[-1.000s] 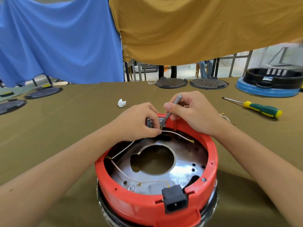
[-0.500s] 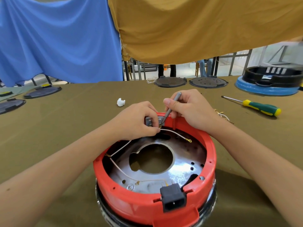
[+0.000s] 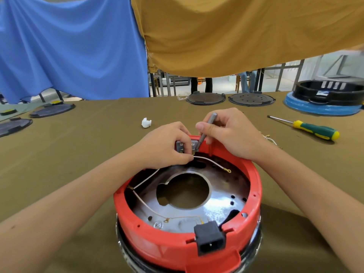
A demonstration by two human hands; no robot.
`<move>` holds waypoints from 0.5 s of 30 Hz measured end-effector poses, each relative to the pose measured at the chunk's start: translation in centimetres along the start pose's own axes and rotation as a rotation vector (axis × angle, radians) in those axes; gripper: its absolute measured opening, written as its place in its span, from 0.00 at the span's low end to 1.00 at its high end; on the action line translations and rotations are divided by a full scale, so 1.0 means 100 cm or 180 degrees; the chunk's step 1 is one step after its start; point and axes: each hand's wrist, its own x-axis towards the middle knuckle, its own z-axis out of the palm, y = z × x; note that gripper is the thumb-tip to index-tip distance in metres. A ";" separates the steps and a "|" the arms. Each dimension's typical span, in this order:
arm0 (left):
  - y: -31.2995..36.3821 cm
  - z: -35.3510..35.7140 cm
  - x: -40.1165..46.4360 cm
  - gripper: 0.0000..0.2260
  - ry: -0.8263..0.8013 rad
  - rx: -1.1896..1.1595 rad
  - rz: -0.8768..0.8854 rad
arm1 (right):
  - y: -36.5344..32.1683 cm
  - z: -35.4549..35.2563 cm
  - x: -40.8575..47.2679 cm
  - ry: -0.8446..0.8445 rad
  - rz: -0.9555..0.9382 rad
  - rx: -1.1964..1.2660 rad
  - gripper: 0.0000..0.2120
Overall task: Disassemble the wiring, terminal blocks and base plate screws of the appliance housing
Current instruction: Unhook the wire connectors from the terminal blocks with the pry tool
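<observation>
A round red appliance housing (image 3: 254,205) lies upside down on the table, with a shiny metal base plate (image 3: 216,209) inside and a black power socket (image 3: 209,240) at its near rim. White wires (image 3: 211,162) run across the plate. At the far rim, my left hand (image 3: 163,148) pinches a wire end beside a small grey terminal block (image 3: 180,145). My right hand (image 3: 230,134) grips a thin grey metal driver bit (image 3: 205,131), its tip down at the terminal block.
A green-and-yellow screwdriver (image 3: 313,131) lies to the right, loose wires (image 3: 270,139) near my right wrist, a white plastic piece (image 3: 146,122) beyond the housing. Black round plates (image 3: 205,98) and a blue-based housing (image 3: 323,99) sit at the table's far edge.
Both hands stay at the terminal block; the bit has shifted only slightly in my right hand. The camera view has moved a little.
</observation>
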 end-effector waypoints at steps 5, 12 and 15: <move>0.000 0.000 0.000 0.03 -0.0011 0.0004 -0.0014 | 0.003 0.001 0.002 -0.0120 0.0226 0.0229 0.14; 0.000 0.000 -0.001 0.03 -0.0017 -0.0006 -0.0029 | 0.001 0.000 -0.003 0.0150 -0.0107 -0.0025 0.12; 0.000 0.000 0.000 0.04 -0.0004 -0.0016 -0.0032 | 0.000 -0.001 -0.003 0.0089 -0.0153 -0.0095 0.11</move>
